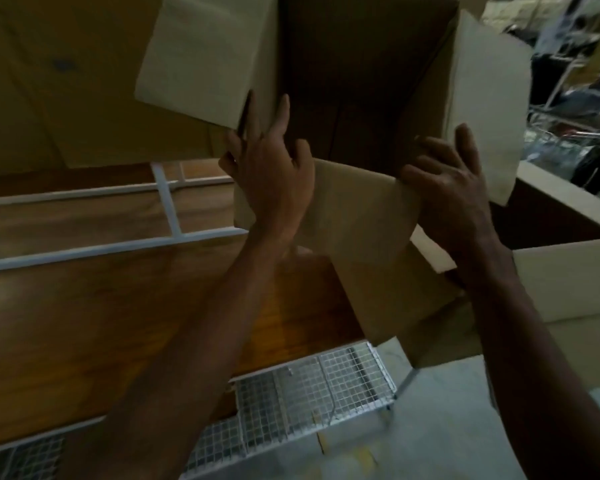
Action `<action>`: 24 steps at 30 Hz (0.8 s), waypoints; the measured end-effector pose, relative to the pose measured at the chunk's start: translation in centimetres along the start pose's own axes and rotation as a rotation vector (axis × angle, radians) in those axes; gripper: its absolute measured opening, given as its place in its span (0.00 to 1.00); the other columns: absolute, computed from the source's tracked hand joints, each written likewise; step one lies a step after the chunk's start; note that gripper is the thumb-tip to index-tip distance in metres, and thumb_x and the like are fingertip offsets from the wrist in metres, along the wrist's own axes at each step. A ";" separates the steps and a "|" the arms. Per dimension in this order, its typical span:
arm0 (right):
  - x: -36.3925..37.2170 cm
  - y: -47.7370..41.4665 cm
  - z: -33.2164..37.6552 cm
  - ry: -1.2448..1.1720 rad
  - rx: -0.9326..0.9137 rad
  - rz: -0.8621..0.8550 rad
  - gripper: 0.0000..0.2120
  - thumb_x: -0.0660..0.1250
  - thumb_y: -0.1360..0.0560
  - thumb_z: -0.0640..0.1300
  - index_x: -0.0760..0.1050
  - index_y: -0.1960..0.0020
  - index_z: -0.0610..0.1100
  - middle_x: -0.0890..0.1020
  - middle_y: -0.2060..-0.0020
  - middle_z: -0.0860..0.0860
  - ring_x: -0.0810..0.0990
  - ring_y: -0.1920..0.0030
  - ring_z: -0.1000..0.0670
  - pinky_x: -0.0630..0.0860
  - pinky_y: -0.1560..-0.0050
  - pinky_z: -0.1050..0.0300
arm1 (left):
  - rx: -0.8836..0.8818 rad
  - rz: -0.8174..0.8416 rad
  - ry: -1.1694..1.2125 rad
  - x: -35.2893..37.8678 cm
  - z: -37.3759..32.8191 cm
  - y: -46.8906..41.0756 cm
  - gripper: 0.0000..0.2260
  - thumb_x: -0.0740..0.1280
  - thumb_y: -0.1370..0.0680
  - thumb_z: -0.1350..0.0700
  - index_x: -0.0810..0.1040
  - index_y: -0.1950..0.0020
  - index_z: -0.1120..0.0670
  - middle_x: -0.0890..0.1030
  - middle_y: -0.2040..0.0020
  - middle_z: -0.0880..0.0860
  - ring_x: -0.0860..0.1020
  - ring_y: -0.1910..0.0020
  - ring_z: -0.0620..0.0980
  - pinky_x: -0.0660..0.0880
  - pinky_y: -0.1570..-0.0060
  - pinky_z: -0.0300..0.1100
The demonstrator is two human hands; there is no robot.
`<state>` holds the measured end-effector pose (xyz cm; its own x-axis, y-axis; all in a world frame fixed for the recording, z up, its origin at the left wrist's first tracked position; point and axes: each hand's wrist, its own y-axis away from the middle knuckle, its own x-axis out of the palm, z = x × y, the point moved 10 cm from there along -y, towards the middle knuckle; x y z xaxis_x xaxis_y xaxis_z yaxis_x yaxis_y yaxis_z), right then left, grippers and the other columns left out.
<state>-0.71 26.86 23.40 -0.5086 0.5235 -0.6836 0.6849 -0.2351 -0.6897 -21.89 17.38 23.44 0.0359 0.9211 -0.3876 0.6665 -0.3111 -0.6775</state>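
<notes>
A large open cardboard box (pixel 357 81) fills the top middle of the head view, its dark inside facing me. Pale flaps stick out at its left (pixel 201 57) and right (pixel 485 109), and a lower flap (pixel 357 209) hangs toward me. My left hand (pixel 274 157) lies on the box's left wall near the corner, fingers straight and pointing up. My right hand (pixel 451 181) holds the right edge of the lower flap, fingers curled over it, thumb hidden.
A white metal frame (pixel 167 199) crosses a wooden surface (pixel 84 289) at left. Below it lies a wire mesh shelf (pixel 312 389). Another cardboard box (pixel 568 282) stands at right. Racks and dark clutter (pixel 575 81) fill the top right. Pale floor (pixel 447 427) lies below.
</notes>
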 end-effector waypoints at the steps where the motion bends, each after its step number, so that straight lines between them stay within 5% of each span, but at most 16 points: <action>1: -0.5 0.3 -1.6 0.014 0.003 -0.024 0.13 0.65 0.24 0.43 0.80 0.42 0.42 0.84 0.45 0.40 0.71 0.27 0.37 0.52 0.25 0.25 | 0.022 -0.011 0.012 0.8 -1.6 0.0 0.27 0.61 0.23 0.49 0.71 0.23 0.41 0.62 0.17 0.48 0.62 0.22 0.55 0.54 0.35 0.42; 3: -1.4 0.9 -4.8 0.029 0.003 -0.058 0.13 0.62 0.22 0.44 0.80 0.43 0.42 0.84 0.46 0.40 0.71 0.27 0.37 0.51 0.24 0.26 | 0.049 -0.028 0.042 2.5 -4.7 0.2 0.27 0.61 0.23 0.49 0.71 0.23 0.42 0.62 0.17 0.48 0.60 0.21 0.56 0.47 0.36 0.39; 6: -2.0 2.1 -9.9 0.059 -0.011 -0.077 0.10 0.70 0.24 0.42 0.80 0.43 0.42 0.84 0.47 0.41 0.70 0.27 0.38 0.50 0.24 0.27 | 0.050 -0.051 0.082 5.5 -9.0 1.3 0.26 0.61 0.23 0.50 0.71 0.23 0.42 0.61 0.17 0.49 0.59 0.21 0.56 0.46 0.37 0.38; 9: -2.2 3.9 -16.0 0.051 -0.044 -0.087 0.12 0.74 0.26 0.42 0.79 0.44 0.42 0.83 0.47 0.39 0.71 0.27 0.37 0.51 0.25 0.25 | 0.048 -0.066 0.088 9.2 -13.5 3.0 0.26 0.62 0.23 0.51 0.72 0.23 0.42 0.62 0.17 0.49 0.61 0.22 0.57 0.49 0.34 0.41; 15: -3.4 8.4 -27.3 -0.052 -0.084 -0.082 0.18 0.59 0.23 0.49 0.79 0.45 0.37 0.83 0.50 0.35 0.73 0.29 0.33 0.52 0.28 0.21 | 0.033 -0.067 0.054 16.3 -22.3 7.4 0.26 0.61 0.24 0.49 0.73 0.24 0.43 0.64 0.18 0.50 0.66 0.26 0.57 0.64 0.31 0.51; 24: -2.9 13.2 -37.0 -0.131 -0.081 -0.041 0.12 0.62 0.24 0.40 0.79 0.46 0.36 0.83 0.49 0.36 0.72 0.29 0.33 0.51 0.25 0.24 | 0.034 -0.007 0.004 21.9 -29.6 12.4 0.26 0.60 0.23 0.48 0.73 0.24 0.44 0.62 0.17 0.51 0.67 0.28 0.56 0.68 0.32 0.52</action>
<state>29.13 52.52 25.09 -0.5971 0.4188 -0.6841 0.6993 -0.1460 -0.6998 9.24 40.57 25.05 0.0344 0.9242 -0.3804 0.6413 -0.3123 -0.7009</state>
